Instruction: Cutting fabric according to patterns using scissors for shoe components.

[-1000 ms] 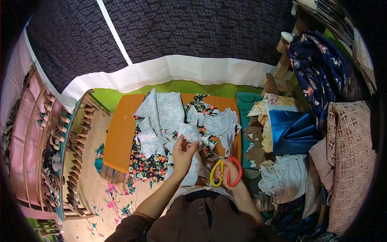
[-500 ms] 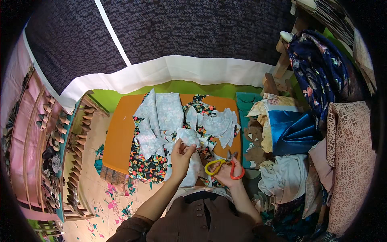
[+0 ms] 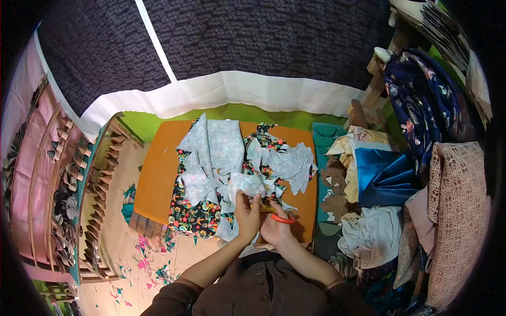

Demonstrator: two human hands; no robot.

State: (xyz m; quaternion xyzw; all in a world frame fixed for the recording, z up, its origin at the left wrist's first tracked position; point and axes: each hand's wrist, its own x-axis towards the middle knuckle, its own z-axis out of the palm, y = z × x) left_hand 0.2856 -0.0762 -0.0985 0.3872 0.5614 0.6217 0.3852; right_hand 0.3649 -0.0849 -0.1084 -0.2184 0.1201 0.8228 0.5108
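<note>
While the left hand (image 3: 247, 218) pinches a pale cloth piece (image 3: 250, 184) over the near half of the orange table (image 3: 153, 181), the right hand (image 3: 274, 229) curls around red-handled scissors (image 3: 283, 219) there. The cloth looks light and limp, best gripped by its edge; its long axis seemingly runs crosswise to the table, the scissors' tips hidden.

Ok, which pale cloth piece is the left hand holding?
The small pale piece pinched in the left hand, beside the scissors; the other pale pieces lie over the orange table, unheld.
</note>
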